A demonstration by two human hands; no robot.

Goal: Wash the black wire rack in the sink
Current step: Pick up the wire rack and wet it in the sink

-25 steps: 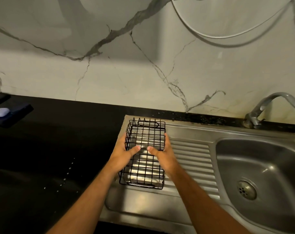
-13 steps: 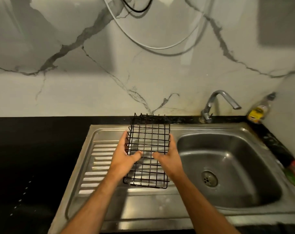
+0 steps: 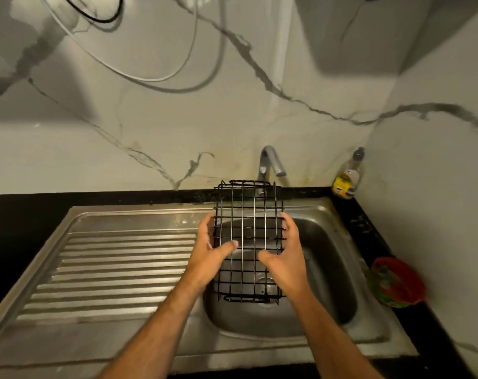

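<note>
Marble-patterned wall (image 3: 177, 127), pale with grey veins, fills the upper view; white and black cables (image 3: 139, 75) loop across it. Black countertop (image 3: 21, 214) runs along the wall's foot and down the right side.

Stainless steel sink unit (image 3: 155, 354) is set into the countertop. Ribbed drainboard (image 3: 117, 269) takes its left half, basin (image 3: 325, 269) its right half. Grey tap (image 3: 270, 164) rises at the back edge of the basin, spout pointing toward the viewer; no water visible.

Black wire rack (image 3: 248, 239) is held in the air over the basin's left part, long axis running front to back, its far end overlapping the tap base in view. Drain partly visible through the grid near the rack's front end.

Left hand (image 3: 211, 248) grips the rack's left long side, thumb laid over the top of the grid, fingers wrapped at the side edge. Right hand (image 3: 285, 253) grips the right long side the same way, thumb on the grid. Hands apart, one on each side, both clamped on the rack.

Red and green bowl-like item (image 3: 396, 283) sits on the countertop at the sink's right edge; blurred, contents unclear. Clear bottle with yellow label (image 3: 347, 177) stands in the countertop's back right corner.
</note>
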